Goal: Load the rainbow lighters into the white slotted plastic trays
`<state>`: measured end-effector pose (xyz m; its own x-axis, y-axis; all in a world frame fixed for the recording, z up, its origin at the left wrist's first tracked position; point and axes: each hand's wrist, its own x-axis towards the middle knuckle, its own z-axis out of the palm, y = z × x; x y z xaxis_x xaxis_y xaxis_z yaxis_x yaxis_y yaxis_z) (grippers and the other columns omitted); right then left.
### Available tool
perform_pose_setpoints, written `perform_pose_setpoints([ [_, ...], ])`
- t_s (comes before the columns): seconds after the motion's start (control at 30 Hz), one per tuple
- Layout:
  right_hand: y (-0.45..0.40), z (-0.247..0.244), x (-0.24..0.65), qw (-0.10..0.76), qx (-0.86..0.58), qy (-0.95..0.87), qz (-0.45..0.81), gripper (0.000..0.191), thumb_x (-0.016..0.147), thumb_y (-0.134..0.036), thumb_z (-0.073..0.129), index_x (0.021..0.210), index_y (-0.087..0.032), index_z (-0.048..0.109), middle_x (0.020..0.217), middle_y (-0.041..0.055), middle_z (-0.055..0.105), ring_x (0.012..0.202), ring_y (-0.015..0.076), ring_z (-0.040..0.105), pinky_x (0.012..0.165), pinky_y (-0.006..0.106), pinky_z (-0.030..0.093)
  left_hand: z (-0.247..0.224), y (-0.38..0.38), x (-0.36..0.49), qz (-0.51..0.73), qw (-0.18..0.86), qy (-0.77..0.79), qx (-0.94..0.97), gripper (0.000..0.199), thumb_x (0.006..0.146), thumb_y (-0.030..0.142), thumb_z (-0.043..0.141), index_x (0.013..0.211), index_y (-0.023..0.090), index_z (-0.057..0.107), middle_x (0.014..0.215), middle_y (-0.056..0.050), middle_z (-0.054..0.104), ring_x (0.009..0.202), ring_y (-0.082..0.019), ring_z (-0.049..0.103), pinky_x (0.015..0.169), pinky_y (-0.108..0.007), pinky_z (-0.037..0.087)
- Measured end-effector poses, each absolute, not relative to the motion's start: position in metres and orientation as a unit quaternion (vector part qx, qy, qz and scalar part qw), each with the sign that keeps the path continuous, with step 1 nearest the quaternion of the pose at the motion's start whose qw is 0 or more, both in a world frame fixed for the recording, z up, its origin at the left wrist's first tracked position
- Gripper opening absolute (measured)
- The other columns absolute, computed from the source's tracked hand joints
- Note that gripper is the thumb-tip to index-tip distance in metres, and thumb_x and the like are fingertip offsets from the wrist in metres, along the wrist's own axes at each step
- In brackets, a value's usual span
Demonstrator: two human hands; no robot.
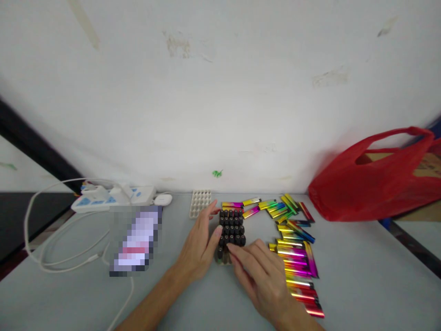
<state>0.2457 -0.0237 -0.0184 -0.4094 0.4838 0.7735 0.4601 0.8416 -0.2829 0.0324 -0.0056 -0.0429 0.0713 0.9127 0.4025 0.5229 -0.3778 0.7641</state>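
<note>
Several small black cylinders (pixel 232 229) stand upright in close rows in a holed tray (pixel 225 263), whose pale front edge shows below them. Along the left side of the rows lies my left hand (pixel 200 248), fingers stretched out and thumb apart, the thumb tip by the cylinders. My right hand (pixel 265 271) comes in from the right, thumb and forefinger pinched at the front row. A small black cylinder (pixel 225 248) appears to be between those fingertips, mostly hidden by them. Beside it stands a single front-row cylinder (pixel 220 252).
Shiny coloured flat tubes (pixel 292 262) lie in a curve behind and right of the tray. A second holed tray (pixel 200 203) rests near the wall. To the left are a phone (pixel 138 241), a power strip (pixel 115 197) and white cables; a red bag (pixel 372 184) stands right.
</note>
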Motion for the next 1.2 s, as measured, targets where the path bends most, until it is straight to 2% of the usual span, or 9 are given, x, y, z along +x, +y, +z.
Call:
perform_pose_setpoints([
  [0.1, -0.013, -0.018, 0.254, 0.495, -0.339, -0.800, 0.012, 0.025, 0.105, -0.008, 0.066, 0.126, -0.020, 0.070, 0.092, 0.0061, 0.077, 0.077, 0.0219, 0.067, 0.072, 0.036, 0.056, -0.042, -0.006, 0.033, 0.443, 0.219, 0.519, 0.698, 0.060, 0.117, 0.043, 0.041, 0.173, 0.026, 0.025, 0.159, -0.016, 0.055, 0.142, -0.032, 0.058, 0.125, -0.057, 0.041],
  [0.2, 0.006, -0.019, 0.267, 0.480, -0.424, -0.768, -0.002, 0.018, 0.107, -0.012, 0.062, 0.120, -0.021, 0.072, 0.107, 0.0099, 0.076, 0.098, 0.0259, 0.070, 0.088, 0.041, 0.057, -0.042, -0.006, 0.033, 0.437, 0.217, 0.522, 0.700, 0.060, 0.117, 0.043, 0.042, 0.172, 0.026, 0.026, 0.161, -0.017, 0.054, 0.143, -0.033, 0.057, 0.126, -0.057, 0.040],
  [0.37, 0.035, -0.027, 0.285, 0.332, -0.483, -0.810, -0.035, 0.043, 0.110, -0.014, 0.048, 0.151, -0.013, 0.060, 0.145, 0.0186, 0.071, 0.133, 0.0353, 0.063, 0.112, 0.055, 0.049, -0.041, -0.007, 0.033, 0.431, 0.217, 0.520, 0.705, 0.060, 0.117, 0.043, 0.041, 0.172, 0.027, 0.024, 0.162, -0.017, 0.053, 0.144, -0.032, 0.056, 0.126, -0.057, 0.040],
  [0.47, 0.041, -0.037, 0.288, 0.240, -0.484, -0.840, -0.048, 0.057, 0.107, -0.007, 0.043, 0.164, -0.011, 0.048, 0.163, 0.0194, 0.059, 0.149, 0.0342, 0.054, 0.117, 0.055, 0.044, -0.041, -0.007, 0.034, 0.432, 0.218, 0.521, 0.704, 0.059, 0.118, 0.043, 0.041, 0.172, 0.026, 0.025, 0.161, -0.017, 0.053, 0.144, -0.033, 0.057, 0.126, -0.058, 0.040],
  [0.57, 0.043, -0.045, 0.287, 0.174, -0.470, -0.863, -0.059, 0.063, 0.104, -0.001, 0.041, 0.166, -0.012, 0.047, 0.167, 0.0182, 0.055, 0.155, 0.0330, 0.049, 0.117, 0.055, 0.041, -0.041, -0.007, 0.034, 0.434, 0.218, 0.520, 0.702, 0.059, 0.118, 0.043, 0.041, 0.172, 0.026, 0.026, 0.161, -0.018, 0.053, 0.144, -0.033, 0.057, 0.126, -0.059, 0.041],
  [0.7, 0.042, -0.047, 0.287, 0.157, -0.474, -0.863, -0.071, 0.055, 0.105, -0.001, 0.046, 0.156, -0.017, 0.060, 0.156, 0.0165, 0.066, 0.145, 0.0340, 0.056, 0.115, 0.058, 0.038, -0.042, -0.006, 0.033, 0.431, 0.216, 0.519, 0.706, 0.059, 0.117, 0.043, 0.041, 0.172, 0.027, 0.025, 0.163, -0.017, 0.052, 0.145, -0.033, 0.056, 0.127, -0.059, 0.040],
  [0.87, 0.039, -0.046, 0.287, 0.156, -0.490, -0.851, -0.105, 0.035, 0.104, -0.006, 0.057, 0.125, -0.025, 0.078, 0.124, 0.0151, 0.074, 0.117, 0.0363, 0.063, 0.101, 0.056, 0.045, -0.041, -0.006, 0.034, 0.434, 0.217, 0.522, 0.701, 0.059, 0.117, 0.043, 0.041, 0.172, 0.026, 0.026, 0.162, -0.018, 0.053, 0.145, -0.033, 0.057, 0.127, -0.058, 0.040],
  [1.03, 0.038, -0.046, 0.289, 0.171, -0.481, -0.855, -0.095, 0.017, 0.107, -0.016, 0.064, 0.115, -0.023, 0.077, 0.113, 0.0131, 0.070, 0.110, 0.0362, 0.061, 0.093, 0.053, 0.048, -0.041, -0.007, 0.034, 0.430, 0.220, 0.525, 0.701, 0.060, 0.117, 0.043, 0.042, 0.172, 0.027, 0.026, 0.164, -0.016, 0.052, 0.147, -0.033, 0.056, 0.127, -0.058, 0.040],
  [1.2, 0.037, -0.040, 0.295, 0.266, -0.462, -0.844, -0.058, 0.019, 0.112, -0.023, 0.056, 0.118, -0.021, 0.074, 0.109, 0.0132, 0.068, 0.102, 0.0324, 0.064, 0.087, 0.046, 0.054, -0.041, -0.007, 0.033, 0.428, 0.222, 0.525, 0.701, 0.058, 0.117, 0.044, 0.042, 0.171, 0.028, 0.029, 0.165, -0.016, 0.052, 0.148, -0.033, 0.055, 0.129, -0.057, 0.039],
])
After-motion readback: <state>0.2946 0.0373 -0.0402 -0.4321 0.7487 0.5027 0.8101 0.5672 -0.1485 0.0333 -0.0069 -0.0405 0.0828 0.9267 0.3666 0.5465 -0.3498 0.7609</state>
